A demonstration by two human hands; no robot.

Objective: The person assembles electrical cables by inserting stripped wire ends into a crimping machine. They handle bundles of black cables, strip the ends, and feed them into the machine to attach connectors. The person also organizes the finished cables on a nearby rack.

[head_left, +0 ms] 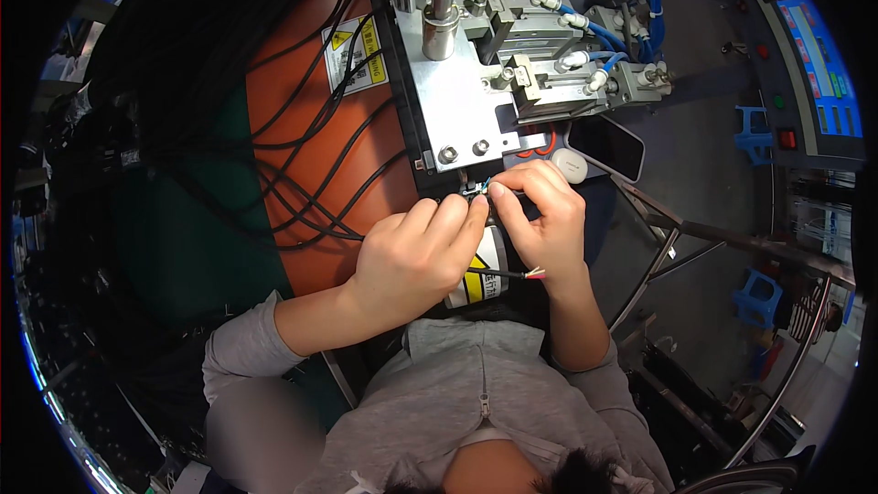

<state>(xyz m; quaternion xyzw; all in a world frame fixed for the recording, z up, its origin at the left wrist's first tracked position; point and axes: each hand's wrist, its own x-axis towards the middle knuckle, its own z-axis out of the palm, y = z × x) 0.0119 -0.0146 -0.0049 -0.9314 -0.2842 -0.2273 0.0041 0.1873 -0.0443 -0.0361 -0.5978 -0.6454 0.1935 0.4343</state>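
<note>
My left hand (416,252) is closed, its fingertips at the lower edge of the metal fixture. A black cable (496,272) comes out from under its curled fingers, with a stripped end of thin coloured wires (536,273). Across from it, my right hand (549,210) pinches thumb and forefinger on fine light wires (481,187) in front of the fixture. The fingers partly hide where these wires meet the fixture. The metal fixture (455,110) has a bright plate with bolts and a round post.
Several black cables (311,142) lie over the orange-brown surface (297,110) to the left. Pneumatic cylinders (549,41) with blue hoses stand behind. A phone (608,146) and a round white case (569,165) lie right of the fixture. A control screen (819,64) is far right.
</note>
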